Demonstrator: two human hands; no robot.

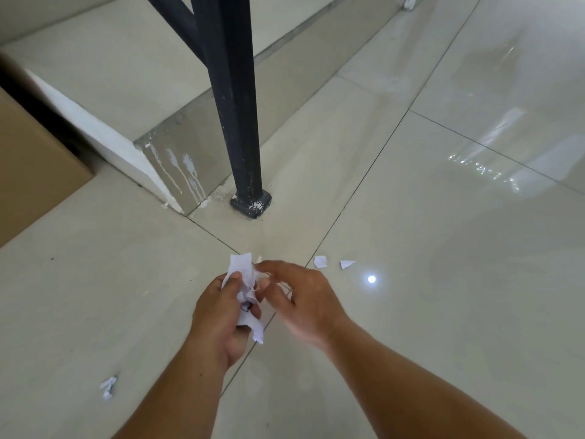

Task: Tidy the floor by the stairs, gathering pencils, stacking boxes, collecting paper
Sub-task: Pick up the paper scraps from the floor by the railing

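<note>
My left hand (218,315) is closed around a bunch of white paper scraps (243,274), low in the middle of the view. My right hand (304,299) is right beside it, its fingertips pinching at the top of the same bunch. Two small white scraps lie on the tiles just beyond my right hand, one (320,261) nearer and one (347,264) further right. A crumpled scrap (108,386) lies on the floor at the lower left. No pencils are in view.
A black metal railing post (240,122) stands on the floor just ahead, its base (251,204) by the corner of the bottom stair step (177,153). A brown cardboard box (28,172) sits at the left edge. Glossy tiled floor (443,248) spreads to the right.
</note>
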